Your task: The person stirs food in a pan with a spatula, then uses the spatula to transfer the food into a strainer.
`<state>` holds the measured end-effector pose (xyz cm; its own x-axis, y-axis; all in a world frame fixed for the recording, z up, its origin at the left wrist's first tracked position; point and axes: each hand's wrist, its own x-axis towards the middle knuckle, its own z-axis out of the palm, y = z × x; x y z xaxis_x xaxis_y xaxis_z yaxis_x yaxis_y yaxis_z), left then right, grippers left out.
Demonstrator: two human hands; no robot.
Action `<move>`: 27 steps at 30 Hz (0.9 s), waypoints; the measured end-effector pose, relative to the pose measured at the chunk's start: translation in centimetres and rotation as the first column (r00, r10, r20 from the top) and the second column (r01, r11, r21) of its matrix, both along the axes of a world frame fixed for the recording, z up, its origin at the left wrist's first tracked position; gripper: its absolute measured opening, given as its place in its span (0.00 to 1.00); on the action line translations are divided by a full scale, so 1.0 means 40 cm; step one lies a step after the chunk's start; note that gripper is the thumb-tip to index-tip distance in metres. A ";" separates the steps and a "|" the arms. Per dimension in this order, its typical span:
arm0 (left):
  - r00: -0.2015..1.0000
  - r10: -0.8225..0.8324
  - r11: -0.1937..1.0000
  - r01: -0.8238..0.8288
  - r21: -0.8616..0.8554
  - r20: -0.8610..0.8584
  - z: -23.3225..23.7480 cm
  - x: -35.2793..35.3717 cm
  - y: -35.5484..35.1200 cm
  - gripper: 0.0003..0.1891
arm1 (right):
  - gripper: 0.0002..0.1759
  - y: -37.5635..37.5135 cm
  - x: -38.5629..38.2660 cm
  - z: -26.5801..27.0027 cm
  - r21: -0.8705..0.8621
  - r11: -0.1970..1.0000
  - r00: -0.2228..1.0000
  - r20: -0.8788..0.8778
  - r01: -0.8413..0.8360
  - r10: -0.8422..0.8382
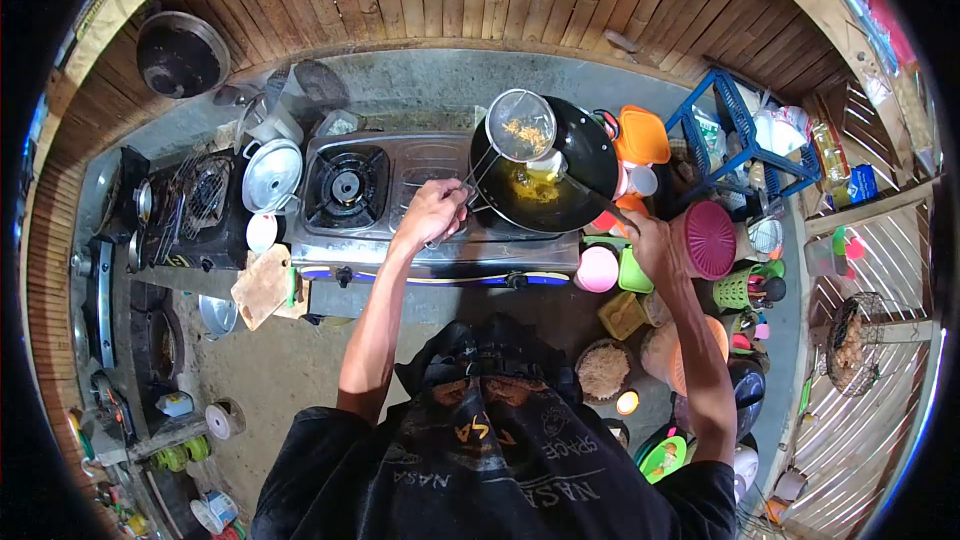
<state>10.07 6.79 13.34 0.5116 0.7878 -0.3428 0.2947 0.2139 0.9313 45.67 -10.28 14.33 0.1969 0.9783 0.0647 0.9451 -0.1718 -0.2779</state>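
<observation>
My left hand (pixel 435 212) is closed around the handle of a round wire strainer (pixel 504 142). Golden-brown fried bits (pixel 528 134) lie in the strainer's mesh, over the left rim of a black wok (pixel 592 145). Yellow oil (pixel 535 187) with darker bits pools at the bottom of the wok, which stands on the right side of a two-burner gas stove (pixel 425 255). In my right hand (pixel 652 245), fingers wrapped round it, is the dark handle of a spatula (pixel 590 193). Its pale, shiny head is down in the wok, just below the strainer.
The stove's left burner (pixel 346 185) holds no pot. Left of it are a lidded metal pot (pixel 271 176) and a wooden cutting board (pixel 262 286). Close by on the right stand an orange container (pixel 643 135), a blue rack (pixel 740 125) and a magenta-lidded tub (pixel 710 240).
</observation>
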 end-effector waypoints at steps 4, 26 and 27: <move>1.000 0.022 1.000 -0.021 -0.015 0.021 0.014 -0.004 -0.005 0.12 | 0.18 -0.026 -0.079 0.045 -0.109 0.994 1.000 -0.013 0.026 -0.028; 0.998 0.049 0.999 -0.049 0.015 0.026 0.003 -0.034 -0.005 0.14 | 0.17 0.026 -0.044 0.144 -0.247 0.965 0.959 -0.284 -0.091 0.018; 0.998 0.056 0.998 -0.056 0.006 0.030 -0.003 -0.034 -0.005 0.14 | 0.17 0.023 -0.033 0.144 -0.247 0.965 0.959 -0.284 -0.089 0.016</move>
